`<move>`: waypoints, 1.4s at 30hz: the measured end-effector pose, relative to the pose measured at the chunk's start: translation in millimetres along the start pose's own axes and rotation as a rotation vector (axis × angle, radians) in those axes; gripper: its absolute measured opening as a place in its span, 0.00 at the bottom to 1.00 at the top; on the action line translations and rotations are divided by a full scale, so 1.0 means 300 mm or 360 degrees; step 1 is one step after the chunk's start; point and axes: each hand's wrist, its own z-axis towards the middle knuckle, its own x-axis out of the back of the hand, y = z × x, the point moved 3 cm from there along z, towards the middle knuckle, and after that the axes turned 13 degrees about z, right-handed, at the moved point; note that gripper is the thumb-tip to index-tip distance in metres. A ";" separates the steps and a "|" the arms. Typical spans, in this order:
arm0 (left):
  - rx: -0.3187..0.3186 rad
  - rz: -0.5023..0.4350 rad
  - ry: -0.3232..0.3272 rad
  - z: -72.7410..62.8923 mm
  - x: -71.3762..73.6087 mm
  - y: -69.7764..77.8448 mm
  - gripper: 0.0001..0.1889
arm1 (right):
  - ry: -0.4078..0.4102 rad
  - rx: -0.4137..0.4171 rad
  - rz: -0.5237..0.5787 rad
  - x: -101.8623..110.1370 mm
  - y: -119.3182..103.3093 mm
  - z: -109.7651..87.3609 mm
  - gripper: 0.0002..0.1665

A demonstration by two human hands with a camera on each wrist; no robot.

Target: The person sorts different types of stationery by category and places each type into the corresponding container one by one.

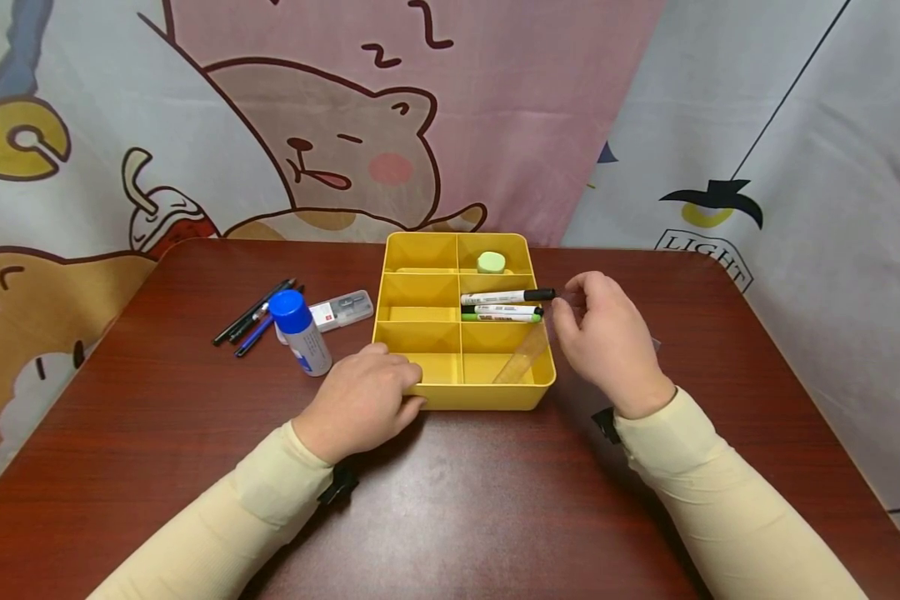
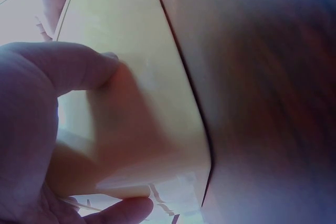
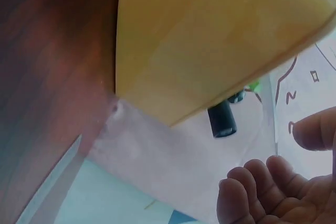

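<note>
We found the yellow plastic box (image 1: 487,397), six-compartmented, on the dark reddish-brown wooden surface (image 1: 450,517), directly before the person. Left hand (image 1: 363,400): gripping the box's near left corner, thumb pressed flat to the outer wall, the other fingers bent over the rim. Right hand (image 1: 607,342): just beside the box's right wall, fingers loosely curled, thumb apart from the fingertips. We could not tell whether one fingertip touched the clear strip near it in the right wrist view.

Near right compartment: a clear plastic ruler (image 1: 523,357), leaning aslant. Middle right: a black-capped white marker (image 1: 502,297), its cap overhanging the rim, beside two more slim markers (image 1: 504,313). Far right: a pale green rounded block (image 1: 491,262).

Left of the box we noted a blue-capped white cylindrical bottle (image 1: 311,350), tilted in our view, a clear plastic case (image 1: 352,308) partly behind it, and dark and blue pens (image 1: 251,317) lying in a cluster.
</note>
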 end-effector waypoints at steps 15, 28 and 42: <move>-0.0003 0.0000 -0.0004 0.001 0.001 0.001 0.15 | -0.0355 -0.0323 -0.0431 0.054 0.147 0.067 0.29; -0.0009 0.0003 0.0008 0.001 0.003 0.000 0.16 | -0.0626 -0.0490 -0.0611 0.041 0.243 0.082 0.33; -0.0007 0.0003 0.0004 0.000 0.001 0.000 0.16 | -0.0782 -0.0552 -0.0637 0.038 0.277 0.082 0.33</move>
